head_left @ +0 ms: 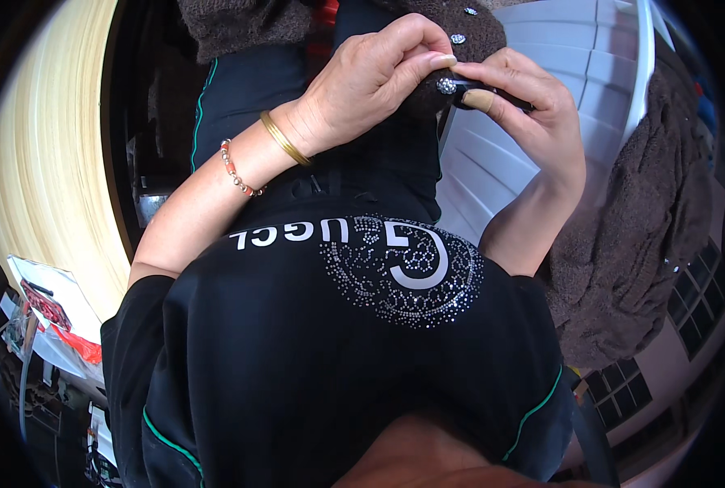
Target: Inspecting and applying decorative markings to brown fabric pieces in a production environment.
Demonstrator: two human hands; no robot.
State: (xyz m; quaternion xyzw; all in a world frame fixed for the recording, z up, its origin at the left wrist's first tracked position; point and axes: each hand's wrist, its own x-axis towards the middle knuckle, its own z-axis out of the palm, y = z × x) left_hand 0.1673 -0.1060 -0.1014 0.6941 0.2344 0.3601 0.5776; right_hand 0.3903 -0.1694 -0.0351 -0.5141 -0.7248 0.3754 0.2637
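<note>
A dark brown knitted garment (489, 41) lies over my lap, with small sparkly buttons on it. One round, silvery sparkly button (446, 85) shows right below my fingertips. My left hand (375, 81) is closed in a pinch just above that button; what lies between thumb and finger is too small to make out. From the right, my right hand (533, 98) closes around a small black tool with a pale, shiny edge, its kind partly hidden by the fingers. A tan covering wraps the right thumb tip. The two hands' index fingertips meet.
A pale wood-grain tabletop (49, 138) curves along the left. To the right stands a white plastic tub (533, 24), with a heap of brown knitwear (623, 252) beside it. More brown knit (240, 28) lies at the top. Red plastic (86, 348) shows at lower left.
</note>
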